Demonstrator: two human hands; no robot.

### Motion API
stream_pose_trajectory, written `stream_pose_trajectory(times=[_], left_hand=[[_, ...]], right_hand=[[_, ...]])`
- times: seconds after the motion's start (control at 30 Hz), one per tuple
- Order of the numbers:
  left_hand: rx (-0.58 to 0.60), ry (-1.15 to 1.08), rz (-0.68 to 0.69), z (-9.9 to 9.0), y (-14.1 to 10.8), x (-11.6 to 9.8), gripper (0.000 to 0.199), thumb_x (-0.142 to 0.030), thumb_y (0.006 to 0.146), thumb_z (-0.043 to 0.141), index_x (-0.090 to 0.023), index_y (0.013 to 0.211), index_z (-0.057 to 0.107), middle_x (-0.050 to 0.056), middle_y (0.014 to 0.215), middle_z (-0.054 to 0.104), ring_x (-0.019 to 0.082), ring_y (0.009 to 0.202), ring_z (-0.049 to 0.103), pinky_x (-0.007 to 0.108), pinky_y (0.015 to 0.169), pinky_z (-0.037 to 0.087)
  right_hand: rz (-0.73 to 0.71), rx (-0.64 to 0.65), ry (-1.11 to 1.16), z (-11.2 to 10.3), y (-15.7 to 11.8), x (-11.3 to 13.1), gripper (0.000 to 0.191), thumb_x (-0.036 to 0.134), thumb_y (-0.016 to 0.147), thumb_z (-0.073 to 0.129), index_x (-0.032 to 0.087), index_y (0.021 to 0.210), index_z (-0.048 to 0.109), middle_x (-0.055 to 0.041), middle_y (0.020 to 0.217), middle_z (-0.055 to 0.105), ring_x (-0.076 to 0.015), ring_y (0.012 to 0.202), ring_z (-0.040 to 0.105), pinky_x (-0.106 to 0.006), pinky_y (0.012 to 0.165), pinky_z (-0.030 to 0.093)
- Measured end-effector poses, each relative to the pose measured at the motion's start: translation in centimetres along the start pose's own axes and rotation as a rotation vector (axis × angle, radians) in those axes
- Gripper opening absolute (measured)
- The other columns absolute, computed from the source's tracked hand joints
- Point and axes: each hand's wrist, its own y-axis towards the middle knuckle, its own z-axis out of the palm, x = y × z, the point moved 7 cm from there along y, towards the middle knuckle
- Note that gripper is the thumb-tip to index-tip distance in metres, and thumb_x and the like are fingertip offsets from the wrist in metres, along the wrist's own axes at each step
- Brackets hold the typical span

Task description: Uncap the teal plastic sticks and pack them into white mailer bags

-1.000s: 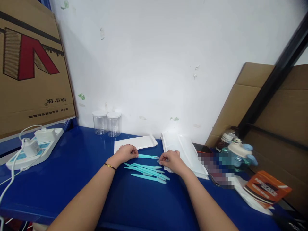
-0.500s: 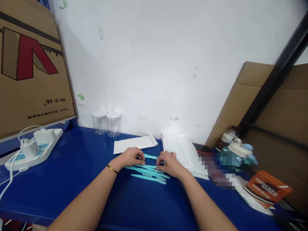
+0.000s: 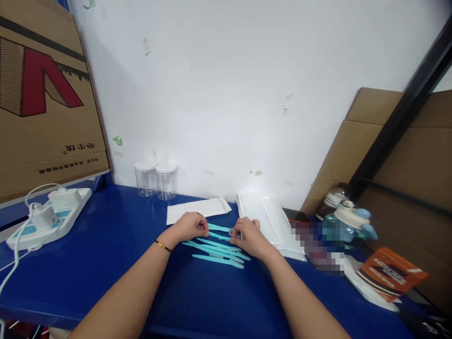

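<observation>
Several thin turquoise plastic sticks [image 3: 221, 260] with slim handles lie loosely side by side on the blue table [image 3: 106, 263]. My left hand [image 3: 192, 225] pinches the left end of a turquoise stick [image 3: 219, 236] at the far side of the group. At that stick's right end, my right hand [image 3: 245, 235] has its fingertips pressed together on it. Another turquoise stick [image 3: 219, 228] lies just behind, its ends partly covered by my fingers.
Behind my hands lie a flat white packet [image 3: 197, 209] and white plastic bags [image 3: 263, 219]. Two clear jars [image 3: 165, 182] stand by the wall. A power strip [image 3: 67, 219] is at left; an orange pouch [image 3: 391, 274] and a teal bottle [image 3: 348, 228] are at right.
My left hand has shifted slightly left and back, off the nearer sticks. The sticks between my hands now lie more spread apart.
</observation>
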Motion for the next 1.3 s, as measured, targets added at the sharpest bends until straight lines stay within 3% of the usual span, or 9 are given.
stream_pose_trajectory(times=[0.1,0.23,0.47,0.63,0.77,0.97,1.1,1.2,1.3], left_hand=[[-0.020,-0.004,-0.070,-0.5,-0.1,1.5,0.025,-0.043,0.066,0.061,-0.021,0.074,0.069,0.000,0.072,0.064,0.014,0.067,0.055,0.021,0.058,0.037],[0.026,-0.007,-0.100,0.4,0.2,2.3,0.032,-0.048,0.065,0.061,-0.020,0.079,0.068,0.000,0.071,0.063,0.015,0.066,0.055,0.021,0.056,0.036],[-0.140,0.048,0.000,-0.6,0.5,0.4,0.040,-0.047,0.064,0.066,-0.023,0.095,0.063,0.002,0.087,0.060,0.018,0.080,0.056,0.024,0.067,0.040],[0.078,-0.088,0.082,1.1,0.0,-1.3,0.034,-0.049,0.065,0.065,-0.022,0.086,0.067,0.002,0.089,0.061,0.017,0.081,0.056,0.023,0.068,0.042],[0.162,-0.098,0.114,1.8,-0.4,-2.0,0.030,-0.046,0.064,0.066,-0.022,0.081,0.069,0.001,0.087,0.063,0.016,0.082,0.056,0.021,0.065,0.041],[0.090,-0.060,0.089,1.3,-0.2,-2.2,0.025,-0.042,0.071,0.060,-0.020,0.076,0.068,0.001,0.077,0.064,0.013,0.067,0.054,0.021,0.058,0.037],[0.006,-0.038,0.043,0.0,-0.1,-1.4,0.027,-0.043,0.071,0.058,-0.020,0.078,0.069,0.001,0.077,0.065,0.015,0.069,0.055,0.021,0.060,0.037],[-0.051,0.022,0.040,-1.3,-0.3,-0.2,0.022,-0.039,0.070,0.058,-0.021,0.075,0.070,0.000,0.077,0.065,0.015,0.070,0.055,0.021,0.063,0.037],[-0.091,0.009,-0.054,-2.1,-0.4,2.1,0.024,-0.040,0.071,0.055,-0.022,0.076,0.069,0.000,0.078,0.066,0.015,0.069,0.056,0.022,0.062,0.038]], right_hand=[[0.049,-0.006,-0.019,-0.2,-0.1,-0.9,0.016,0.032,0.074,0.064,0.020,0.065,0.062,-0.0007,0.083,0.060,-0.0196,0.092,0.050,-0.034,0.080,0.024],[0.067,-0.011,-0.024,0.0,0.1,-1.4,0.014,0.033,0.072,0.066,0.022,0.065,0.064,-0.0001,0.082,0.062,-0.0190,0.091,0.050,-0.035,0.079,0.023],[0.099,-0.083,-0.026,-1.0,0.0,-1.6,0.011,0.032,0.076,0.061,0.023,0.071,0.067,-0.0022,0.085,0.061,-0.0197,0.089,0.052,-0.035,0.079,0.024],[0.010,0.101,0.075,-0.1,-0.9,-0.1,0.011,0.034,0.067,0.069,0.024,0.069,0.066,0.0015,0.080,0.062,-0.0195,0.086,0.054,-0.035,0.082,0.024],[0.018,0.125,0.059,0.4,-1.0,0.1,0.009,0.029,0.066,0.069,0.022,0.069,0.064,0.0010,0.080,0.062,-0.0197,0.089,0.054,-0.034,0.082,0.025],[0.064,0.078,0.082,0.1,-0.7,0.0,0.010,0.030,0.072,0.063,0.021,0.068,0.061,0.0001,0.082,0.062,-0.0187,0.085,0.054,-0.035,0.083,0.025],[0.085,0.034,0.099,-0.5,-0.5,-0.2,0.016,0.035,0.076,0.058,0.021,0.069,0.061,-0.0006,0.084,0.062,-0.0177,0.081,0.054,-0.036,0.084,0.026],[0.082,0.018,0.079,-0.7,-0.4,-0.7,0.017,0.034,0.076,0.058,0.020,0.068,0.061,-0.0010,0.083,0.061,-0.0181,0.082,0.053,-0.035,0.083,0.026],[0.110,0.020,0.063,-0.5,-0.4,-1.7,0.017,0.034,0.075,0.060,0.020,0.066,0.062,-0.0005,0.081,0.061,-0.0182,0.083,0.053,-0.035,0.081,0.026]])
